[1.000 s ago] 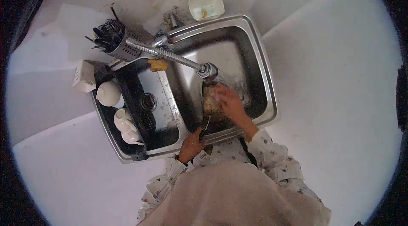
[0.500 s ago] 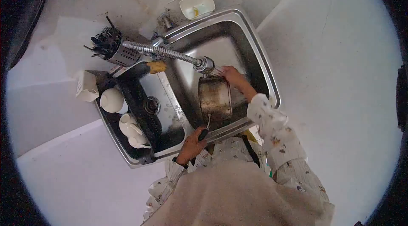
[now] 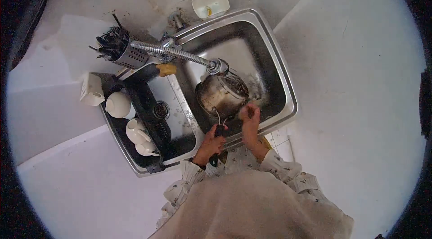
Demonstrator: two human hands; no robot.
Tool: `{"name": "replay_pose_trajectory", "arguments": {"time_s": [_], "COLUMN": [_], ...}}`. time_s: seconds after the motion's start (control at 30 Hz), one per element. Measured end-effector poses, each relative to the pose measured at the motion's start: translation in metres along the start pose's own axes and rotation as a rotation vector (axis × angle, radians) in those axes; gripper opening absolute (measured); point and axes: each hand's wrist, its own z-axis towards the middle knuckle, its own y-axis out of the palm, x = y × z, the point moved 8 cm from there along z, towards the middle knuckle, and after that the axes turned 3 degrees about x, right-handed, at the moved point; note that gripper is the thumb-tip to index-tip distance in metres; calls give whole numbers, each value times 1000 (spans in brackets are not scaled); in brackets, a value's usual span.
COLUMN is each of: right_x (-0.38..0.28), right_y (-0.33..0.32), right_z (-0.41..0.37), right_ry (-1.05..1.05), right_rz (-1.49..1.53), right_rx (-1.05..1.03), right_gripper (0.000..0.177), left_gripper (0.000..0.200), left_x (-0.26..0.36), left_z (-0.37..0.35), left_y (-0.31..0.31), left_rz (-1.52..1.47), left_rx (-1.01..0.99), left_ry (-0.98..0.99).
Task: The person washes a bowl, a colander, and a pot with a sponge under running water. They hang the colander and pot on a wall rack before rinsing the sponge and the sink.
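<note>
A stained metal pot is tilted in the right sink basin, below the spray head of the faucet. Water runs from the spray head onto the pot. My left hand is closed around the pot's black handle at the near rim of the sink. Close to the pot's lower right side is my right hand, its fingers curled together; what they hold, if anything, is too small to make out.
A perforated cutlery holder stands behind the left basin, near a yellow sponge. White jugs sit in a black rack at the left. A white soap dish lies behind the sink.
The pot has turned and tilted, its opening now toward the upper right. My right hand has moved from the pot's far side down to its near right side. My left hand has shifted slightly upward.
</note>
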Motion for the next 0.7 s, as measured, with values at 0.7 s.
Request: {"name": "replay_pose_trajectory", "arguments": {"time_s": [0.7], "right_x": [-55], "right_y": [7], "right_z": [43], "right_ry": [-299], "right_rz": [-122], "right_rx": [115], "right_gripper": [22], "left_gripper": [38], "left_x": [-16], "left_z": [15], "left_y": [2], "left_rz": [-298], "left_rx": [-34], "left_ry": [-174]}}
